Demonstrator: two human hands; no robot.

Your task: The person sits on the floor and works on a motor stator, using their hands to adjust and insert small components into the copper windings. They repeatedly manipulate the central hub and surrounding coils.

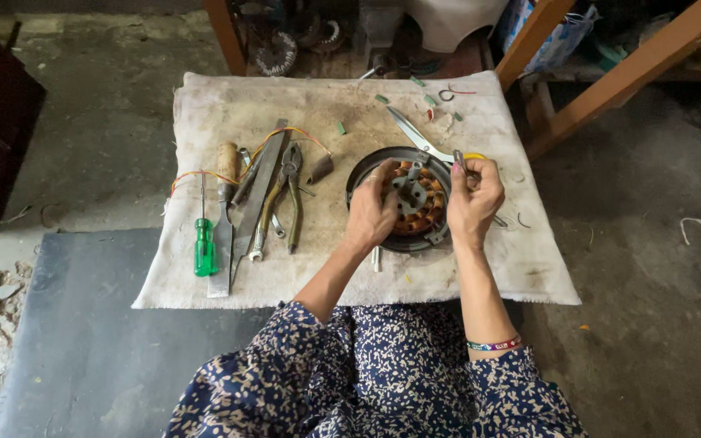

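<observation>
Fingers first: we record those of the left hand (pixel 371 212) curled over the near-left part of a round motor stator (pixel 412 199), gripping its edge. Those of the right hand (pixel 474 203) are pinched shut around a small dark grey piece (pixel 459 159) held up at the stator's right rim.

Item, near: our lap in a dark blue dress with pale speckles (pixel 383 373), both forearms reaching forward over it. A multicoloured bangle (pixel 494 345) sits on the right wrist.

Item, under the hands: the stator, with copper-coloured windings in a ring and a grey metal hub at the middle, sits inside a dark round housing (pixel 360 172). It lies on the right half of a soiled off-white cloth (pixel 285 276), which is spread over the concrete floor (pixel 107 138).

Item, left of the hands, well apart from them: a screwdriver with a green handle (pixel 204 246), a wooden-handled tool (pixel 226 172), a long flat metal blade (pixel 253 199) and a pair of pliers (pixel 291 182), laid side by side and partly overlapping. Thin orange and yellow wires (pixel 204 173) run among them.

Item, just beyond the stator: scissors (pixel 417 135) with bright blades, their yellow handle (pixel 474 156) showing behind the right hand's fingertips.

Item, far edge of the cloth: several small green snippets (pixel 381 99) and a scrap of red wire (pixel 462 91).

Item, beyond the cloth: slanted orange-brown wooden legs (pixel 610 77) and dark metal parts (pixel 277 53) on the floor, too shadowed for us to tell apart.
</observation>
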